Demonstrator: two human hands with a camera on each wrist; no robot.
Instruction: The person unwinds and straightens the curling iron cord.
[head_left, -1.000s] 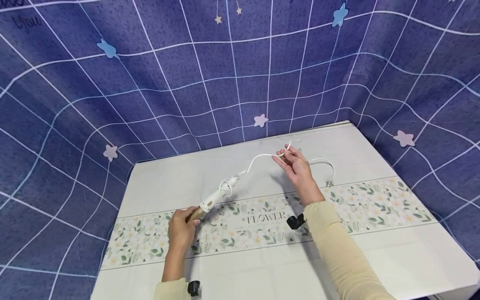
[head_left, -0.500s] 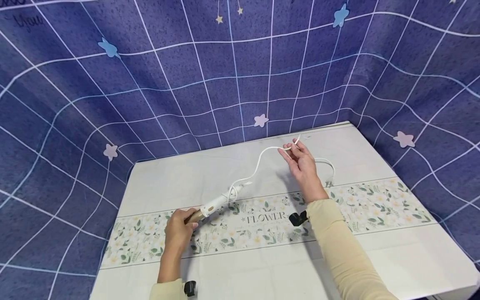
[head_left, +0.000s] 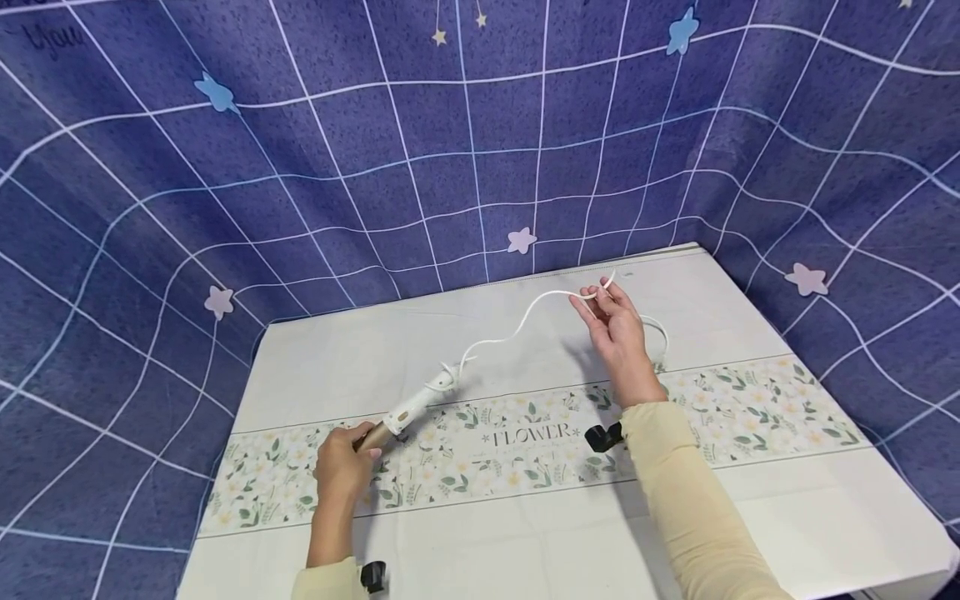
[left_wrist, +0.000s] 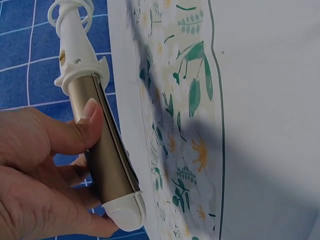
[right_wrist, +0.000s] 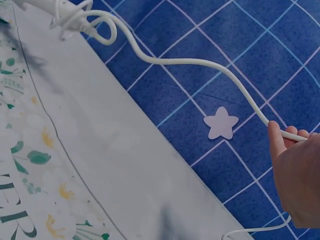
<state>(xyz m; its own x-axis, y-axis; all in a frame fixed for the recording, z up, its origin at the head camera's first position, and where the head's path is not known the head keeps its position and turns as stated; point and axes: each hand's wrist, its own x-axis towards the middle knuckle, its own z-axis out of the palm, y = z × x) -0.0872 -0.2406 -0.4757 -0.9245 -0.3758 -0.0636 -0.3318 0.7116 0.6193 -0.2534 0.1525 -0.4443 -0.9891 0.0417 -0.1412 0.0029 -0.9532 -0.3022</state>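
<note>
A hair curling iron (head_left: 416,407) with a white handle and a gold barrel (left_wrist: 105,145) slants over the table. My left hand (head_left: 343,467) grips it by the barrel, thumb on top and the white tip poking out below the fingers in the left wrist view. Loops of white power cord (right_wrist: 197,62) are wound round the far end of the handle. From there the cord runs in a loose wave to my right hand (head_left: 618,337), which pinches it between thumb and fingers. Past that hand the cord curves down to the table on the right.
The white table (head_left: 810,508) bears a floral band with the word FLOWER. A blue curtain (head_left: 337,167) with a white grid and stars hangs behind it and at both sides. Black wrist mounts (head_left: 603,437) sit at the sleeves.
My right hand has moved right with the cord. My left hand has drawn the curling iron slightly left and down, and the cord between them is longer and has fewer loops at the handle.
</note>
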